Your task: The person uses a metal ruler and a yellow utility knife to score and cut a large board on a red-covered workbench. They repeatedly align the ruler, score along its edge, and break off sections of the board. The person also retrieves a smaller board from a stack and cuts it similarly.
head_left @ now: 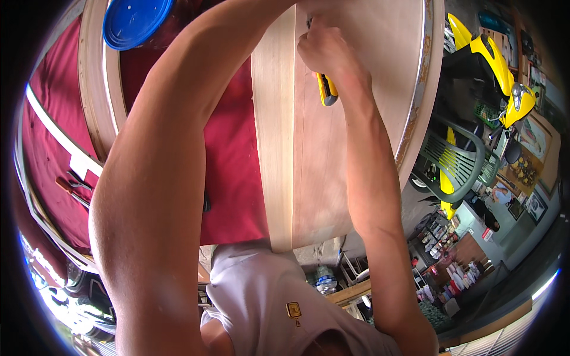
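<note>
My right hand [323, 47] is closed around a yellow and black utility knife [326, 90], whose rear end sticks out below the fist. It rests over a smooth light wood panel [323, 160], beside the edge of a paler wood strip [274, 130]. The knife's blade is hidden by the hand. My left forearm [196, 65] stretches up across the work surface and leaves the picture at the top, so the left hand is out of sight. Dark red cloth [231, 172] covers the surface left of the strip.
A blue round lid [135, 22] sits on a container at upper left. Hand tools with red handles [71, 188] lie on red cloth at far left. Beyond the panel's right edge stand a green plastic chair [454, 157] and a yellow motorbike [496, 59].
</note>
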The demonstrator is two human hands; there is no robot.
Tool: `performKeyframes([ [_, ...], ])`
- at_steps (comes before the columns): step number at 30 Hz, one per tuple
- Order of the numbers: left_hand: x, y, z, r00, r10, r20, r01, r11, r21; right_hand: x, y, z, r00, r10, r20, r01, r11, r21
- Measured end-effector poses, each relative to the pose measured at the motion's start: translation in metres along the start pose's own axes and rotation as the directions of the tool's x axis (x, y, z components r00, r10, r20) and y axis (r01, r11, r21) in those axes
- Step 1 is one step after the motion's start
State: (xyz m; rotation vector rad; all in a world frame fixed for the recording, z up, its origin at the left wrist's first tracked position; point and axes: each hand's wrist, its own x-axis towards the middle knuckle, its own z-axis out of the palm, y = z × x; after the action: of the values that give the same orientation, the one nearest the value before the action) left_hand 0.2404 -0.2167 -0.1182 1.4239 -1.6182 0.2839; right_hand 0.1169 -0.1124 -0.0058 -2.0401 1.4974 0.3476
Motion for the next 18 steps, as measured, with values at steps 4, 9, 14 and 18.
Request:
performKeyframes([
  [4,-0.005,0.000,0.003,0.996,-0.053,0.073,0.054,0.999,-0.009,-0.006,0.007,0.003,0.997,-0.025,0.068,0.022,0.999,0.045],
  [9,-0.001,-0.008,0.010,0.999,-0.030,0.030,0.027,0.994,0.106,-0.012,0.012,0.011,0.997,-0.072,0.004,0.071,0.994,0.081],
  [14,-0.003,-0.008,0.007,0.999,-0.034,0.040,0.033,0.999,0.036,-0.030,0.025,0.023,0.993,-0.121,-0.001,0.121,0.989,0.087],
  [18,-0.001,-0.006,0.004,0.996,-0.033,0.081,0.026,0.995,0.092,-0.056,0.032,0.037,0.987,-0.148,-0.064,0.144,0.988,-0.063],
])
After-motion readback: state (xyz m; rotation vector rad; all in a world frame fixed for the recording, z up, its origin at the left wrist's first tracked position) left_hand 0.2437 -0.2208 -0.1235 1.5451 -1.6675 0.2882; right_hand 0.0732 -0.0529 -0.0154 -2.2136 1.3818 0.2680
